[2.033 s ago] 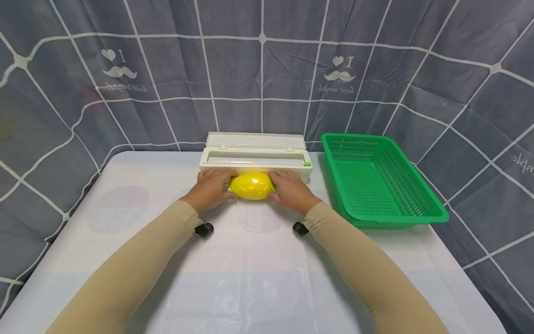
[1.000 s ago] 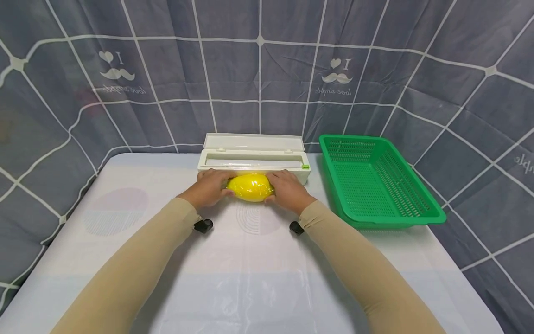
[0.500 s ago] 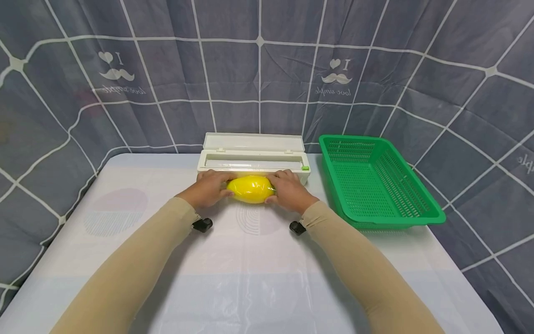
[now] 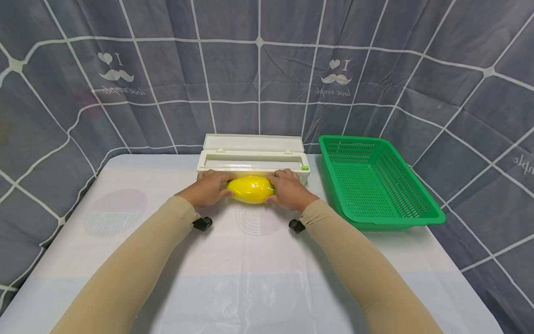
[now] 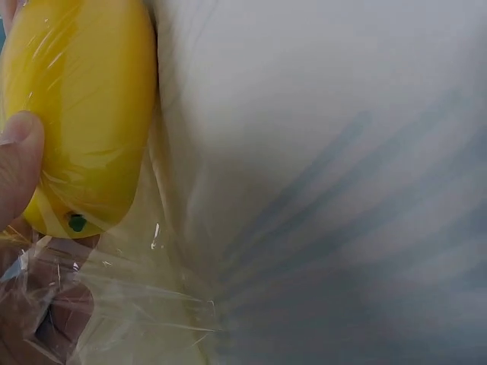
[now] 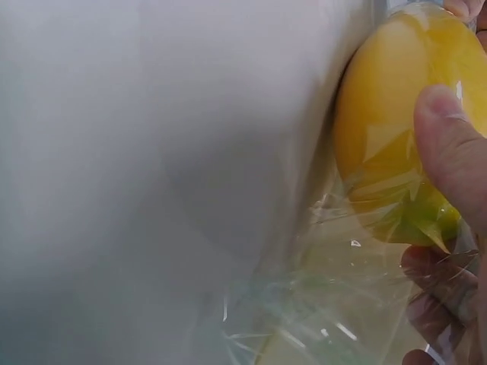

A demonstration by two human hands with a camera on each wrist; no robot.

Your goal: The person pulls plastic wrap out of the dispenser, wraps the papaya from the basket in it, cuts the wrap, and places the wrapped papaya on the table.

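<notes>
A glossy yellow oval fruit (image 4: 251, 189) lies in front of the white cling film dispenser (image 4: 253, 143), covered by clear cling film (image 6: 327, 312). My left hand (image 4: 207, 188) grips its left end, thumb on the near side. At the opposite end, my right hand (image 4: 289, 190) holds it the same way. In the left wrist view a dark green spot shows on the fruit's tip, and in the right wrist view a green stem end sits beneath the film. Loose film hangs past both ends of the fruit, over some fingers.
To the right of the dispenser stands a green plastic basket (image 4: 377, 185) with perforated walls. The dispenser's lid is raised, and a green slider (image 4: 305, 168) sits at its right front. A grey checked curtain (image 4: 233, 69) rises behind the table (image 4: 250, 287).
Both hands keep hold of the fruit. Over the two seconds it has come slightly toward me, away from the dispenser, and turned a little. The dispenser and basket stay in place.
</notes>
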